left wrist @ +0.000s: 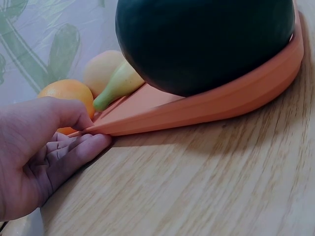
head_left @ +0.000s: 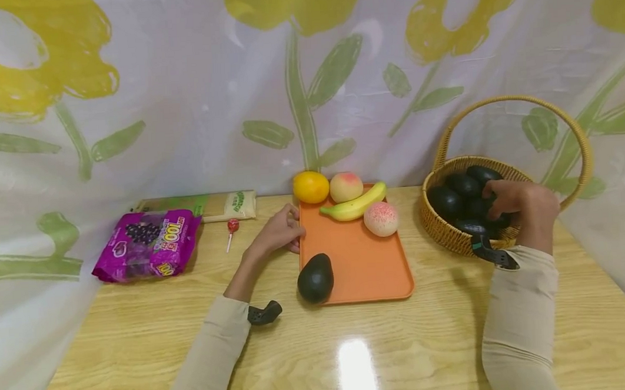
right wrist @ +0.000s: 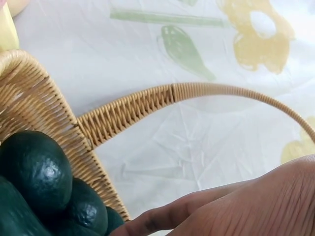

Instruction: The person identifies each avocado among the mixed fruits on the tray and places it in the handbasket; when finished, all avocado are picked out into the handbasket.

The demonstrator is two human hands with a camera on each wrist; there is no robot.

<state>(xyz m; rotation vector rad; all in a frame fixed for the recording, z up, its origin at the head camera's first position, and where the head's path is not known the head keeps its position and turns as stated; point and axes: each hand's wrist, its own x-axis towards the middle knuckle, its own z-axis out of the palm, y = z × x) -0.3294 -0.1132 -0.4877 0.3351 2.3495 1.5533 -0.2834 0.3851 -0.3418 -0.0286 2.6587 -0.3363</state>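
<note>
An orange tray (head_left: 361,263) lies on the wooden table. My left hand (head_left: 279,231) pinches its left rim, with the thumb above and fingers below in the left wrist view. A dark avocado (head_left: 316,279) rests at the tray's near left corner. An orange (head_left: 311,187), a peach (head_left: 346,187), a banana (head_left: 354,204) and a second peach (head_left: 381,219) sit toward its far side. My right hand (head_left: 525,201) reaches into a wicker basket (head_left: 438,229) among several dark avocados (right wrist: 37,169). Its fingertips touch or nearly touch them; whether they grip one is hidden.
A purple candy bag (head_left: 148,245) lies at the left, before a flat beige and green package (head_left: 212,206). A red lollipop (head_left: 232,225) lies between that bag and my left hand. The basket's tall handle (head_left: 586,145) arches behind my right hand. A flowered curtain (head_left: 180,107) hangs behind.
</note>
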